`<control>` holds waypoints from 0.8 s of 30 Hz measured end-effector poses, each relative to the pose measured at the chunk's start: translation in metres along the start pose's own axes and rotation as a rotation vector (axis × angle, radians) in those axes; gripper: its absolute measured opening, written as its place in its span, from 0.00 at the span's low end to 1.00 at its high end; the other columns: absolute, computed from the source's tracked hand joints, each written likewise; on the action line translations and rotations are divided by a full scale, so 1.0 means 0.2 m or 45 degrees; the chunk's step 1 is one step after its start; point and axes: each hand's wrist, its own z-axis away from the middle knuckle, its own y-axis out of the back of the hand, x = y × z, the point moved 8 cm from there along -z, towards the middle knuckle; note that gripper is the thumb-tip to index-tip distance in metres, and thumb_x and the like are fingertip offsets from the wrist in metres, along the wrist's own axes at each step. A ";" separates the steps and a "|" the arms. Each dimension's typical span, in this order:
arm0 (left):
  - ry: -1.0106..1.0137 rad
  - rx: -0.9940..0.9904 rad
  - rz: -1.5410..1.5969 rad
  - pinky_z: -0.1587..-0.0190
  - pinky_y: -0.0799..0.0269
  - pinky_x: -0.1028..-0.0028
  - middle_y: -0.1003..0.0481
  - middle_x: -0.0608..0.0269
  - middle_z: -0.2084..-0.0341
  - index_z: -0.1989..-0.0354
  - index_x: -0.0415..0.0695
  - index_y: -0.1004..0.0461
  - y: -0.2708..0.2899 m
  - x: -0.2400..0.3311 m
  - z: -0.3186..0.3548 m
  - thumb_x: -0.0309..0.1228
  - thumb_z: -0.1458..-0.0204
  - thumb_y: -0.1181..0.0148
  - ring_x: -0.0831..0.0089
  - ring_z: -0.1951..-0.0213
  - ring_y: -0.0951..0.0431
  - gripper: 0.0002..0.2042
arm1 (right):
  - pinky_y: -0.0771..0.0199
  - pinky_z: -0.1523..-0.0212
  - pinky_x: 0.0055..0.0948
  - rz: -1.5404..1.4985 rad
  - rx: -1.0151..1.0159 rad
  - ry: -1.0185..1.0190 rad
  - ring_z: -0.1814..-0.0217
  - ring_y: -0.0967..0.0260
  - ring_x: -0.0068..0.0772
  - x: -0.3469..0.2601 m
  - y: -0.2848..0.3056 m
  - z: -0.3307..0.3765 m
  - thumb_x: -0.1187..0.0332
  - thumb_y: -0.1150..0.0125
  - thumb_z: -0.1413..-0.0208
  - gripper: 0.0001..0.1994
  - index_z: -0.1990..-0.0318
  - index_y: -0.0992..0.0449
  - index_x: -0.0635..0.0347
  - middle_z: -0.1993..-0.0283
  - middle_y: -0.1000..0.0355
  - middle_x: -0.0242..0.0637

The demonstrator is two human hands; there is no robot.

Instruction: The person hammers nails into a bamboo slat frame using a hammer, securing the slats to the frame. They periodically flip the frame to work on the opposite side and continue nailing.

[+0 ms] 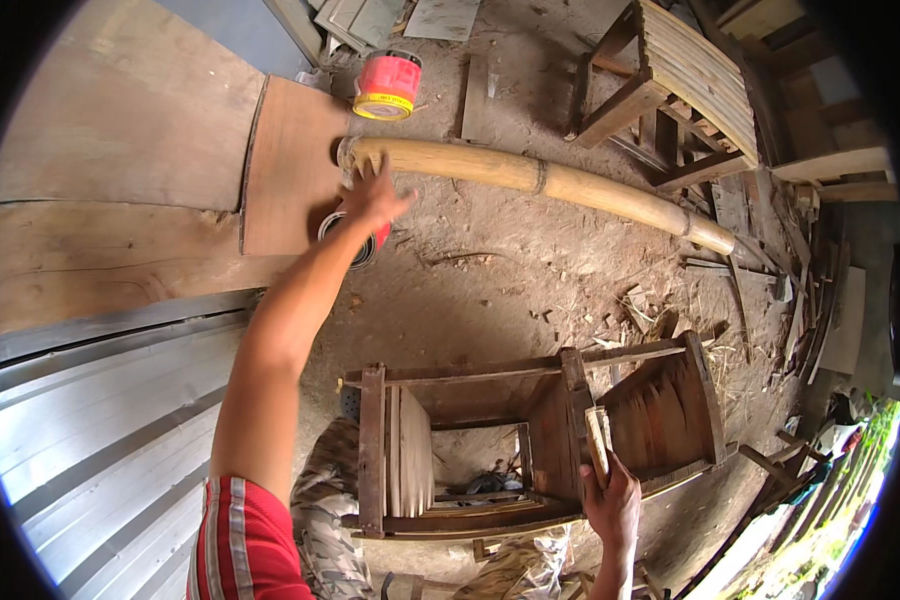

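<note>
One round can (355, 240) with a red side sits on the dirt floor just beside a thin brown board (290, 165); the left hand (373, 195) is stretched out over it, fingers spread and open, hiding most of it, so I cannot tell what is inside. A second can (388, 85) — red with a yellow band — stands farther off, near the board's far corner, its inside hidden too. Between the two cans lies one long bamboo pole (540, 178), its cut end just beside the left hand's fingertips.

Nearer the person, the right hand (612, 505) is closed around one short pale wooden stick (597, 440), held upright against an unfinished wooden chair frame (530, 440). A second slatted wooden frame (685, 85) stands beyond the pole — well apart. Corrugated metal sheet (100, 430) lies at the left.
</note>
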 end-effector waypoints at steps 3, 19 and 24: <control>-0.390 -0.244 0.429 0.31 0.39 0.57 0.36 0.42 0.33 0.29 0.42 0.41 -0.14 0.20 0.46 0.57 0.42 0.40 0.51 0.32 0.35 0.40 | 0.22 0.65 0.44 -0.013 0.045 0.015 0.66 0.21 0.55 -0.03 0.01 -0.02 0.64 0.37 0.40 0.16 0.47 0.22 0.57 0.69 0.21 0.50; -0.537 -0.102 0.116 0.33 0.45 0.42 0.34 0.39 0.46 0.36 0.40 0.35 -0.08 0.66 1.97 0.73 0.52 0.44 0.44 0.39 0.35 0.49 | 0.28 0.43 0.54 -0.276 0.592 0.624 0.40 0.31 0.66 -0.10 0.08 -0.47 0.70 0.37 0.41 0.15 0.53 0.28 0.74 0.48 0.27 0.61; -0.484 0.369 0.206 0.33 0.41 0.44 0.26 0.42 0.45 0.42 0.42 0.25 -0.11 0.65 1.43 0.71 0.46 0.52 0.41 0.38 0.31 0.42 | 0.43 0.91 0.21 -0.675 0.346 -0.162 0.83 0.38 0.17 0.45 0.21 -0.25 0.61 0.46 0.30 0.17 0.46 0.27 0.67 0.74 0.29 0.33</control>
